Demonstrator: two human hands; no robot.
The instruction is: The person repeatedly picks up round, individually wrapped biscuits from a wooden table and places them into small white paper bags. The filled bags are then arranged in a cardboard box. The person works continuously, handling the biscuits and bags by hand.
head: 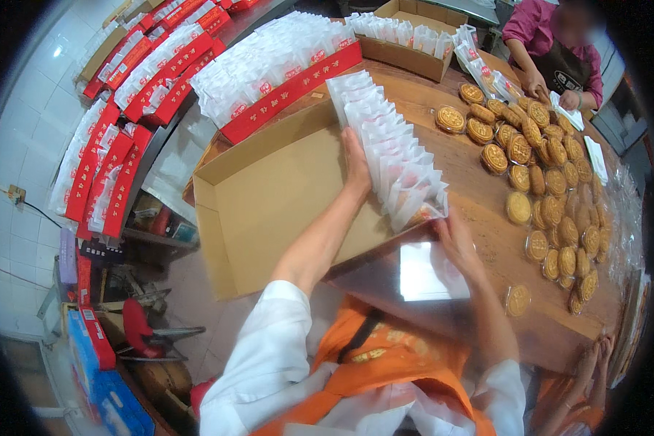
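Observation:
In front of me a shallow cardboard box (283,180) sits tilted over the table's near edge, its brown inside showing. A row of white paper packets (387,147) stands along the right end of the box. My left hand (356,163) reaches over the box and presses on the inner side of that row; its fingers are partly hidden. At the row's near end, my right hand (458,240) holds it from the outer side, close to the box corner. Whether the right hand also grips the box wall, I cannot tell.
Round mooncakes (550,210) in clear trays lie heaped on the wooden table (468,180) at right. A filled red box (294,92) and a brown box (403,57) stand behind. Filled red boxes (163,76) line the left. A co-worker (556,60) handles items far right; another person's arms (594,365) show lower right.

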